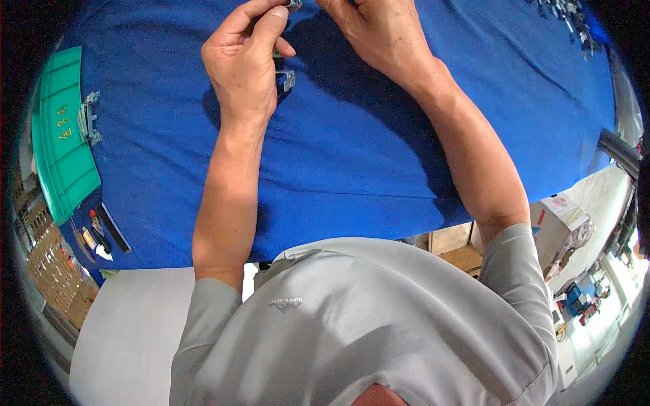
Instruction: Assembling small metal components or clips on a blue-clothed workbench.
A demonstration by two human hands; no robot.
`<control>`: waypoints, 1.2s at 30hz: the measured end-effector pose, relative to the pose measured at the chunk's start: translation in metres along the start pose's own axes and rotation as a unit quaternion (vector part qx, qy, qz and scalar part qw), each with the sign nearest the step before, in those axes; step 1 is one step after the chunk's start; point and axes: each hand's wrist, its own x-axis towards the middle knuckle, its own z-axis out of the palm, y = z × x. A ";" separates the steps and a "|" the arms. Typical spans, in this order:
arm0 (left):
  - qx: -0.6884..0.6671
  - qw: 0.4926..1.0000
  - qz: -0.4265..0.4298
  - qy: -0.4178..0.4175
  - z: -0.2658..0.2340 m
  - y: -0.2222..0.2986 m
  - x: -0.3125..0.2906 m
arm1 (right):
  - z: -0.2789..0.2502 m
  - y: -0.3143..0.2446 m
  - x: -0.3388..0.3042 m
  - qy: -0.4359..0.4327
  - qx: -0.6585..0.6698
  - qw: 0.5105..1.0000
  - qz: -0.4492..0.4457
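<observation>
At the top edge, my left hand [240,71] is closed, with thumb and forefinger pinching a small shiny metal part [294,4] that is partly cut off by the picture's edge. Beside that hand's palm a metal bracket [289,80] sticks out; whether it lies on the cloth or is tucked under the fingers, I cannot tell. My right hand [386,34] is a little to the right, its fingers curled toward the left hand. Its fingertips run out of view, so what they hold is hidden. Both hands are over a blue cloth [338,155].
A green plastic tray [64,135] stands at the left, with metal brackets [90,118] by its edge. Below it lie a dark bar [113,228] and several small tools [93,233]. Many metal parts [565,17] are heaped at the far right. A cardboard box [558,227] stands beyond the table's right edge.
</observation>
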 end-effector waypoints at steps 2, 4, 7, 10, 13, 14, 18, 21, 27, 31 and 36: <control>0.001 1.000 -0.006 -0.003 0.000 0.000 -0.001 | 0.001 0.001 -0.002 -0.004 0.000 1.000 0.003; 0.006 1.000 -0.008 0.013 0.001 -0.001 0.000 | 0.000 0.001 0.000 -0.007 -0.002 1.000 0.003; 0.031 0.999 0.005 0.016 0.002 -0.001 -0.002 | 0.001 0.001 -0.001 -0.001 0.025 1.000 -0.011; 0.007 1.000 -0.004 0.021 0.000 -0.004 0.000 | 0.003 0.006 0.000 0.011 0.058 0.997 -0.048; 0.030 0.998 0.029 0.043 0.003 -0.001 -0.003 | 0.001 0.001 -0.001 0.014 0.037 0.999 -0.028; 0.031 0.998 0.029 0.043 0.003 0.001 -0.003 | -0.002 -0.002 0.001 -0.021 0.011 1.000 0.004; 0.036 0.998 0.023 0.036 0.003 0.002 -0.004 | 0.001 0.002 -0.001 -0.028 0.011 1.000 -0.009; 0.041 0.998 0.025 0.037 0.004 0.002 -0.005 | -0.002 0.002 0.000 -0.033 -0.016 0.998 -0.048; 0.030 0.998 -0.046 0.024 -0.002 0.003 -0.001 | -0.002 0.006 0.000 -0.049 -0.046 0.995 -0.070; 0.051 0.998 -0.011 0.038 0.004 0.007 -0.004 | -0.003 0.001 -0.002 -0.076 -0.120 0.988 -0.065; 0.114 0.986 0.092 0.086 0.012 0.013 -0.007 | -0.006 -0.008 0.003 -0.035 -0.059 0.995 -0.067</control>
